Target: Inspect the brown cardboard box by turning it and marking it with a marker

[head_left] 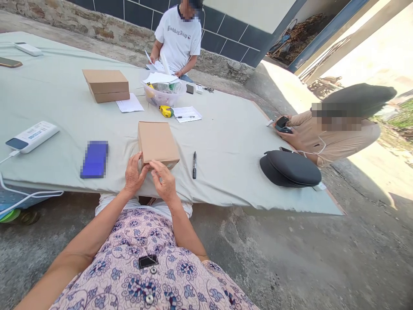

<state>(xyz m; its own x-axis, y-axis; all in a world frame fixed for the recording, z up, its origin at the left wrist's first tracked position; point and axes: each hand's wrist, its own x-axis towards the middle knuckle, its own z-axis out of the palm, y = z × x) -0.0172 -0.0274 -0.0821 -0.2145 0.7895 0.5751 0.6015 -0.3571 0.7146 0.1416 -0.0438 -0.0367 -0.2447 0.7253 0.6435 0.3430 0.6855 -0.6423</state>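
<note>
A closed brown cardboard box [159, 141] lies on the cloth-covered table right in front of me. At its near left corner is my left hand [134, 174], its fingers along the left side and the thumb by the front. My right hand [163, 180] touches the front top edge with bent fingers; the fingertips are close together. Whether either hand pinches a flap of the box cannot be made out. To the right of the box lies a black marker pen [194, 165]. A blurred blue object [94, 159] is on the left.
A second cardboard box [106, 85], a plastic basket [163, 92] of papers and a yellow tape measure [166, 111] stand farther back. A white power bank [32, 137] is at left, a black cap [290, 168] at right. Two people sit at the table's far and right sides.
</note>
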